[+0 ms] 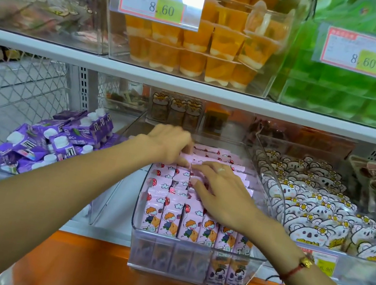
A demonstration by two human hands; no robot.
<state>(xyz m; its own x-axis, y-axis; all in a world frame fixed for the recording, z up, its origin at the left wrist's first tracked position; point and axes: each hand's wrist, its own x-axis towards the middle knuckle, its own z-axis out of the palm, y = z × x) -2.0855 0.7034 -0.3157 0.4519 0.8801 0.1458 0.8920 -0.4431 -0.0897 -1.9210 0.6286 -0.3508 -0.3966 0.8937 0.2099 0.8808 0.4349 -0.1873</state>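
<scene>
The pink packs (170, 216) stand in rows in a clear bin (252, 271) on the lower shelf (94, 227), between purple pouches (58, 144) and koala bags (318, 212). My right grip (221, 192) lies wide, fingers straight and spread flat on the pack tops mid-bin. My left grip (169, 144) sits at the back rows, fingers bent down onto the packs. Blur hides whether it holds one.

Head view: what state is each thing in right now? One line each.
Clear plastic bin, pulled forward past its neighbours.
Pink cartoon-printed packets, upright in tight rows, filling the bin.
Left hand, on rear packets; fingers blurred, grip unclear.
Right hand, flat on packet tops, fingers straight.
Purple white-capped pouches, heaped loosely.
Orange jelly cups, stacked.
</scene>
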